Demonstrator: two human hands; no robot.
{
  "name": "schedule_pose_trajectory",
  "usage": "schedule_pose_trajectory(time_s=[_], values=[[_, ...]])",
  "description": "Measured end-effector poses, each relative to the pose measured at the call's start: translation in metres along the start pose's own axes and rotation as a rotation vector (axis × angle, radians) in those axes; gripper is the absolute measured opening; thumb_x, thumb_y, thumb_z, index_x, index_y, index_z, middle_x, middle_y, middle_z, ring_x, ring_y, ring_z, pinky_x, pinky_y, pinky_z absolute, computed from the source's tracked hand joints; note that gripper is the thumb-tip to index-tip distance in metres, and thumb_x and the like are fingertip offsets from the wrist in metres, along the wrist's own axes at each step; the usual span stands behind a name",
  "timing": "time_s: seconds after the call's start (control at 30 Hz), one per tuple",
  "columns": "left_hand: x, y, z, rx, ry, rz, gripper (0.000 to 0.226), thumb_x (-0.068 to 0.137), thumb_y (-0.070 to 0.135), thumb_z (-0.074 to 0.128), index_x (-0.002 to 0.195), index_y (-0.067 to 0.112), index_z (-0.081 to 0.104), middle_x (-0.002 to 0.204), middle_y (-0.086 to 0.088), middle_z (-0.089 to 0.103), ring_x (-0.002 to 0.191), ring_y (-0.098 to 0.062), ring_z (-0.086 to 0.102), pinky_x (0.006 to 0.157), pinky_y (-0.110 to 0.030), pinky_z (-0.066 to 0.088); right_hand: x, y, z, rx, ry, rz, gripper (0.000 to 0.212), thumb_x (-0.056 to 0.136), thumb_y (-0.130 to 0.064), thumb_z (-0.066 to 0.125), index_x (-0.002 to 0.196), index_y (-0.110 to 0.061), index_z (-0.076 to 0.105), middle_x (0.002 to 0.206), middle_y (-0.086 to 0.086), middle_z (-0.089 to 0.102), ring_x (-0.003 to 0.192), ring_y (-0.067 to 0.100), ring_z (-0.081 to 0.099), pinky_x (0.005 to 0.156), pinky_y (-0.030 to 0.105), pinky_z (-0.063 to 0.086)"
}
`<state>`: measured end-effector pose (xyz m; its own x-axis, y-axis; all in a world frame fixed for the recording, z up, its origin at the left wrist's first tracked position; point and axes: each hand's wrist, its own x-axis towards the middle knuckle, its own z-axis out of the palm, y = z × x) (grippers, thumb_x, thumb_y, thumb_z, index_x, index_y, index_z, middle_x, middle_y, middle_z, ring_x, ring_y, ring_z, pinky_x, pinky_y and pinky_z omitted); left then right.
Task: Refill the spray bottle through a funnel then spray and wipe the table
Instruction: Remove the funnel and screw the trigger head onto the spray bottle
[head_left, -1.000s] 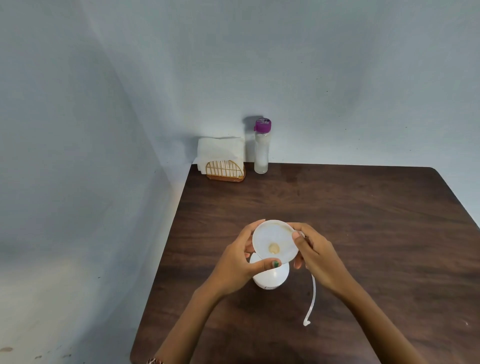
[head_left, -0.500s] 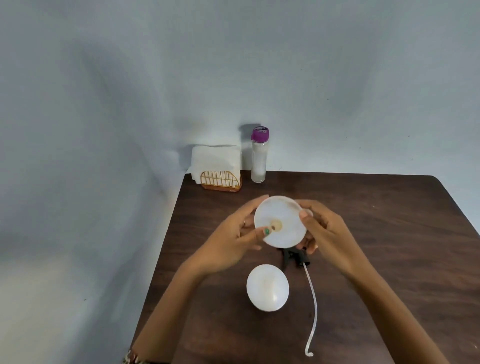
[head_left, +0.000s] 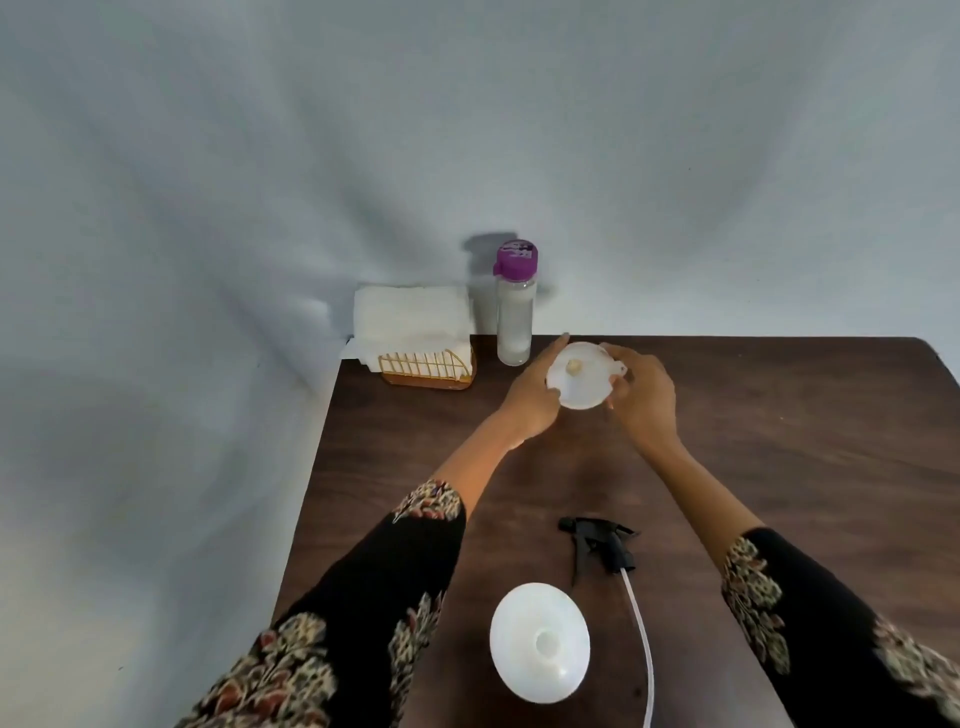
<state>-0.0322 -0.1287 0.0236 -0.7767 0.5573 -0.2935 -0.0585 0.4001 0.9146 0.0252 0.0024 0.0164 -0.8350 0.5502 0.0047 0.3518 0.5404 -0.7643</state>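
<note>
Both hands hold a white funnel (head_left: 582, 376) above the far part of the brown table (head_left: 779, 441). My left hand (head_left: 530, 400) grips its left rim and my right hand (head_left: 647, 400) grips its right rim. The funnel's wide mouth faces me. The white spray bottle (head_left: 540, 642) stands uncapped near the front edge, seen from above, apart from both hands. Its black trigger head (head_left: 602, 545) with a white dip tube (head_left: 641, 639) lies on the table just behind and right of the bottle.
A clear bottle with a purple cap (head_left: 515, 312) stands at the table's back edge, just left of the funnel. Beside it a gold wire holder with white napkins (head_left: 415, 332) fills the back left corner. A pale wall rises behind.
Both hands lifted the funnel away from above the white bottle and carried it toward the back of the table, close to the purple-capped bottle. The trigger head has come into view.
</note>
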Motion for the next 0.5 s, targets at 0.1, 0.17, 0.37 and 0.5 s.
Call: schedule_pose_trajectory(time_s=[0.1, 0.17, 0.37, 0.5], values=[[0.022, -0.004, 0.004, 0.030, 0.016, -0.032, 0.081, 0.085, -0.016, 0.041, 0.150, 0.025, 0.013, 0.153, -0.007, 0.025, 0.139, -0.023, 0.026, 0.113, -0.032, 0.027, 0.015, 0.005, 0.014, 0.005, 0.029, 0.016, 0.038, 0.095, -0.013, 0.045, 0.130, -0.020, 0.055, 0.121, 0.009, 0.053, 0.100, 0.016, 0.054, 0.081, 0.020, 0.035], [0.038, -0.012, 0.008, 0.040, 0.020, -0.072, 0.082, 0.087, -0.014, 0.042, 0.150, 0.026, 0.008, 0.154, -0.007, 0.021, 0.141, -0.023, 0.024, 0.112, -0.032, 0.025, 0.025, 0.011, 0.023, -0.035, 0.026, 0.025, 0.040, 0.095, -0.013, 0.041, 0.132, -0.022, 0.054, 0.124, 0.009, 0.049, 0.104, 0.022, 0.053, 0.081, 0.021, 0.035], [0.062, -0.035, 0.020, 0.000, 0.021, -0.132, 0.084, 0.087, -0.012, 0.045, 0.150, 0.027, 0.006, 0.154, -0.007, 0.021, 0.141, -0.023, 0.022, 0.115, -0.038, 0.025, 0.042, 0.034, 0.042, -0.067, 0.026, 0.060, 0.043, 0.094, -0.012, 0.037, 0.133, -0.025, 0.052, 0.125, 0.008, 0.047, 0.106, 0.027, 0.052, 0.083, 0.026, 0.038], [0.067, -0.042, 0.024, -0.031, 0.023, -0.159, 0.083, 0.086, -0.014, 0.045, 0.150, 0.023, 0.008, 0.154, -0.007, 0.021, 0.142, -0.023, 0.021, 0.115, -0.036, 0.024, 0.045, 0.042, 0.048, -0.063, 0.000, 0.089, 0.044, 0.095, -0.011, 0.037, 0.134, -0.026, 0.050, 0.124, 0.006, 0.048, 0.105, 0.024, 0.052, 0.083, 0.026, 0.039]])
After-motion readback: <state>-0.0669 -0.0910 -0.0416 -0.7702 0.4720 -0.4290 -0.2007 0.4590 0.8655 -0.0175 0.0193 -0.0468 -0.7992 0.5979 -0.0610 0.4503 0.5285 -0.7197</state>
